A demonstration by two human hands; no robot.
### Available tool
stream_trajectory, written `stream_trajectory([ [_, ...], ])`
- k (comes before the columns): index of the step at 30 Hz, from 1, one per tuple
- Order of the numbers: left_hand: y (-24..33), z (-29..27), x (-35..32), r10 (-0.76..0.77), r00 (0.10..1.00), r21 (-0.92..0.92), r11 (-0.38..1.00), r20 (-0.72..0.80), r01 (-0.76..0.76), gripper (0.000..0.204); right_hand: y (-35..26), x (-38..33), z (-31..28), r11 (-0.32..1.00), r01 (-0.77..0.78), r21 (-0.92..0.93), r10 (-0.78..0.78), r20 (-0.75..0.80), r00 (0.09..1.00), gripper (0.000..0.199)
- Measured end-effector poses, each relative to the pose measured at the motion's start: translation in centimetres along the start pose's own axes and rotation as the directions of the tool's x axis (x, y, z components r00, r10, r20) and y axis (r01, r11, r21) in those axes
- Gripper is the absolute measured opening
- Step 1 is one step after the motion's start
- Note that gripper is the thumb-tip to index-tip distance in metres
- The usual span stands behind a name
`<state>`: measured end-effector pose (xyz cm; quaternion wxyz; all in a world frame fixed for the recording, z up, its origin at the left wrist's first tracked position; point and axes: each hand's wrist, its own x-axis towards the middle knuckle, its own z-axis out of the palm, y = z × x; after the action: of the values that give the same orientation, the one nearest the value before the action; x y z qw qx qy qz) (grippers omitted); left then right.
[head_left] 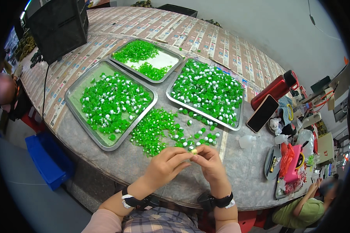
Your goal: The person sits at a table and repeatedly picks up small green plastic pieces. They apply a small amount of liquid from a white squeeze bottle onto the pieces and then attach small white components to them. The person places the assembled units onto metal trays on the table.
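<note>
My left hand (166, 166) and my right hand (209, 163) meet at the fingertips above the near part of the table. Both are closed in a pinch; what lies between the fingers is too small to make out. A pale yellow spot shows at the right fingertips. Just beyond them are scattered green-and-white round pieces (210, 138). To their left spreads a heap of small bright green pieces (153, 130). Green-and-white pieces fill much of the left metal tray (74, 92) and the right metal tray (240, 116). Loose green bits lie in the back metal tray (175, 58).
A red bottle (270, 93) and a dark-screened phone (263, 113) stand at the right, near a small translucent bottle (247, 141). Farther right sits a pink container (293, 167) among clutter. A black box (58, 29) stands back left; a blue bin (48, 159) is below the table. Other people sit at both sides.
</note>
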<state>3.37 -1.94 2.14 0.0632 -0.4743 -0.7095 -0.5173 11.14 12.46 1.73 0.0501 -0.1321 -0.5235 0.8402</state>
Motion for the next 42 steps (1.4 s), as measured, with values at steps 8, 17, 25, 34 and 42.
stream_trajectory([
  [8,-0.4,0.2,-0.3,-0.072,0.997,-0.095,0.993,-0.013,0.071,0.018,-1.1,-0.6,-0.7,0.9,0.185,-0.394,-0.238,-0.089,0.967,0.005],
  [17,-0.8,0.4,-1.2,-0.594,0.632,-0.809,-0.058,0.499,0.585,0.013,-4.4,-1.9,-12.3,0.444,-0.001,-0.896,-0.877,-0.435,0.203,0.039],
  [25,-1.7,1.3,-1.7,-0.606,0.531,-0.782,-0.274,0.592,0.559,0.016,-3.6,-1.2,-11.9,0.678,0.159,-0.718,-0.651,-0.485,0.585,0.034],
  [34,-2.2,1.8,-1.7,-0.555,0.596,-0.792,-0.212,0.58,0.573,0.013,-4.9,-2.3,-0.7,0.567,0.555,-0.609,-0.815,-0.318,0.484,0.053],
  [42,-2.0,2.0,-1.5,-0.519,0.59,-0.77,-0.246,0.618,0.589,0.012,-2.7,-2.4,0.9,0.517,0.603,-0.608,-0.851,-0.288,0.439,0.058],
])
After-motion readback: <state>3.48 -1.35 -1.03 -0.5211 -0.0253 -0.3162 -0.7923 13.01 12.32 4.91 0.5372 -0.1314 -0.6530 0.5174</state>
